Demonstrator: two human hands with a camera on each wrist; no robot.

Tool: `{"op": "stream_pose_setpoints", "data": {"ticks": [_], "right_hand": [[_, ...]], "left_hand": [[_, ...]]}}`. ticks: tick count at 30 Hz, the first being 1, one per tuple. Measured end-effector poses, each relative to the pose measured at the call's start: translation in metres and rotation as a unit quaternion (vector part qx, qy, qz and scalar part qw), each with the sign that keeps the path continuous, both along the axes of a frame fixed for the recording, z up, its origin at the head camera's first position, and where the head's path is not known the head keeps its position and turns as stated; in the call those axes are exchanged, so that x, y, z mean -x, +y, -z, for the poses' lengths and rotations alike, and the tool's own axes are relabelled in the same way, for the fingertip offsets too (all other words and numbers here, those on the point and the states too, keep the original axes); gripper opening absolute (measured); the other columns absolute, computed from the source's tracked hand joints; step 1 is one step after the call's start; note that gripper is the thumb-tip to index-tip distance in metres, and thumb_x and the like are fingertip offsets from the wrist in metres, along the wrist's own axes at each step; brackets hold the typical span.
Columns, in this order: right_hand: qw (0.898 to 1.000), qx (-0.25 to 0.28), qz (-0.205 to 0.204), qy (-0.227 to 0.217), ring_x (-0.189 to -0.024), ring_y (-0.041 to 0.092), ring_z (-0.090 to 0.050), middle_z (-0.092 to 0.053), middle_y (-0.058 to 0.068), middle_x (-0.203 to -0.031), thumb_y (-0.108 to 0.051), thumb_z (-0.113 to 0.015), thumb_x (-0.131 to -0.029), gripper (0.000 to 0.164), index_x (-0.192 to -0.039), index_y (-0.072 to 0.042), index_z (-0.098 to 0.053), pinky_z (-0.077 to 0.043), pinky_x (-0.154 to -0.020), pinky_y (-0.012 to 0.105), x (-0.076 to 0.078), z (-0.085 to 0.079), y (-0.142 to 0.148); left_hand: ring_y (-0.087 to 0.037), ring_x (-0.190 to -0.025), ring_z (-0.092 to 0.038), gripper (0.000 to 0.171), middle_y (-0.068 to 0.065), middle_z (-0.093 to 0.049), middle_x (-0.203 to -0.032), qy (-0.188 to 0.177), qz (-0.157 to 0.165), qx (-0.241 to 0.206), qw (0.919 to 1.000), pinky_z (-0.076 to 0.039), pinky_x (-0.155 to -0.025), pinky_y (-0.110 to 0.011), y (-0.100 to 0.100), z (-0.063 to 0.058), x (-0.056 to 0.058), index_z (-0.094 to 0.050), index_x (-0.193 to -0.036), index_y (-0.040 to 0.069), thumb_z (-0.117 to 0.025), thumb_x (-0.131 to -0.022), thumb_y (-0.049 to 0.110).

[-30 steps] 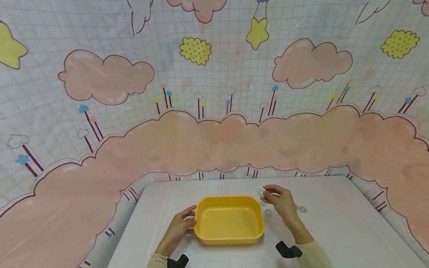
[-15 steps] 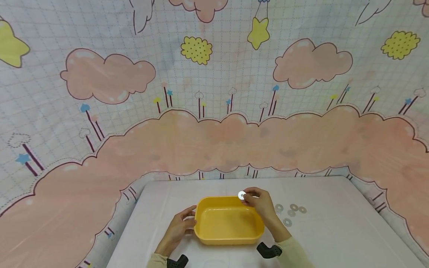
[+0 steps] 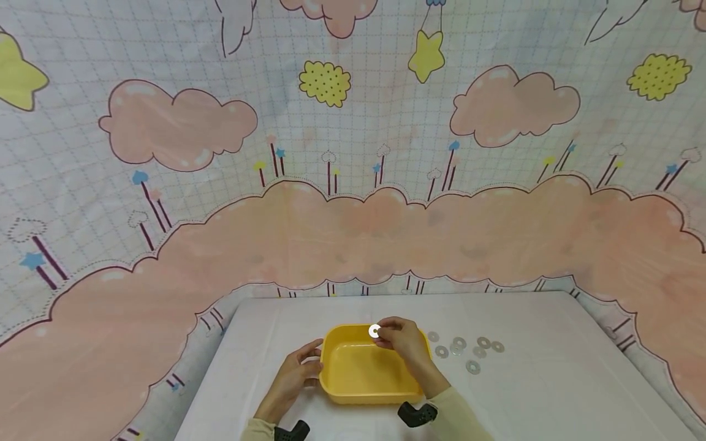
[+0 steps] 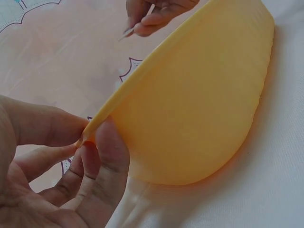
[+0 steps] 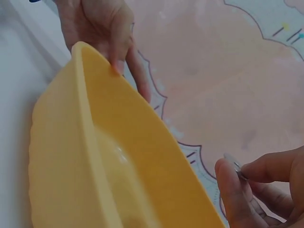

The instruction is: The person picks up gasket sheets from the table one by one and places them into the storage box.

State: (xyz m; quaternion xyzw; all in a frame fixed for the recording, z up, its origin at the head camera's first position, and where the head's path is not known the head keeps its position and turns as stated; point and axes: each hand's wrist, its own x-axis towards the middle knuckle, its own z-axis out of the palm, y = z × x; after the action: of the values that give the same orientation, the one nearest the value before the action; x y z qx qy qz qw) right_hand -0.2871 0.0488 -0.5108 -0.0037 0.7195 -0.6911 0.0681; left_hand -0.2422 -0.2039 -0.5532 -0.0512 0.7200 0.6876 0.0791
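Observation:
A yellow plastic tub [image 3: 372,397] with rounded corners stands on the white table. My left hand [image 3: 294,375] grips its left rim; in the left wrist view the thumb [image 4: 111,156] presses the outer wall and the other fingers meet the edge. Over the back of the tub, my right hand [image 3: 405,340] pinches a flat metal washer [image 3: 374,331] with a hole in its middle. The right wrist view shows this washer [image 5: 235,165] edge-on between thumb and fingertips, above the rim. The part of the tub's inside that shows holds nothing.
Several more washers [image 3: 472,367] lie scattered on the white table [image 3: 551,392] to the right of the tub. Behind the table hangs a cloth backdrop [image 3: 353,239] printed with clouds and stars. Black wrist cameras [image 3: 417,414] sit at both cuffs.
My right hand has carried the washer leftward from beside the tub's right end to over its back rim, uncovering the washers on the table. The left hand stays at the rim.

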Motion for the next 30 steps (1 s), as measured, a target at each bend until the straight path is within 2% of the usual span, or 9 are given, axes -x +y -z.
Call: {"op": "stream_pose_setpoints", "data": {"ticks": [4,9,16,30], "right_hand": [[1.0,-0.002,-0.009,-0.01,-0.077,0.014,-0.07,-0.068,0.018,-0.101,-0.006,-0.063,-0.093,0.024,-0.113,0.008,-0.062,-0.06,-0.075,0.027,0.0,0.005,-0.008],[0.999,0.025,-0.018,-0.024,-0.074,0.013,-0.07,-0.069,0.017,-0.096,-0.003,-0.062,-0.092,0.024,-0.113,0.01,-0.061,-0.06,-0.072,0.027,0.001,0.012,-0.019],[0.998,0.038,-0.021,-0.048,-0.072,0.013,-0.072,-0.069,0.017,-0.095,-0.001,-0.064,-0.091,0.024,-0.111,0.011,-0.063,-0.06,-0.07,0.027,0.006,0.015,-0.033],[0.997,0.008,-0.011,-0.078,-0.069,0.015,-0.072,-0.069,0.017,-0.092,0.004,-0.067,-0.086,0.017,-0.102,0.01,-0.068,-0.06,-0.066,0.026,0.011,0.027,-0.055]], "left_hand": [[-0.013,-0.077,-0.058,0.063,-0.015,-0.053,-0.121,0.0,0.0,-0.002,1.0,-0.054,-0.062,-0.031,-0.002,0.0,0.0,-0.044,-0.146,0.002,-0.062,-0.086,0.001],[-0.013,-0.078,-0.059,0.064,-0.014,-0.053,-0.121,0.001,0.002,-0.008,1.0,-0.055,-0.063,-0.031,-0.004,0.002,0.0,-0.043,-0.146,0.001,-0.062,-0.085,0.001],[-0.013,-0.079,-0.058,0.064,-0.015,-0.052,-0.122,0.0,0.006,-0.008,1.0,-0.055,-0.065,-0.033,-0.003,0.001,0.004,-0.043,-0.146,0.0,-0.061,-0.085,0.001],[-0.013,-0.08,-0.058,0.065,-0.016,-0.051,-0.123,0.002,0.007,-0.005,1.0,-0.054,-0.063,-0.03,-0.003,0.0,0.002,-0.042,-0.147,0.0,-0.061,-0.085,0.0]]}}
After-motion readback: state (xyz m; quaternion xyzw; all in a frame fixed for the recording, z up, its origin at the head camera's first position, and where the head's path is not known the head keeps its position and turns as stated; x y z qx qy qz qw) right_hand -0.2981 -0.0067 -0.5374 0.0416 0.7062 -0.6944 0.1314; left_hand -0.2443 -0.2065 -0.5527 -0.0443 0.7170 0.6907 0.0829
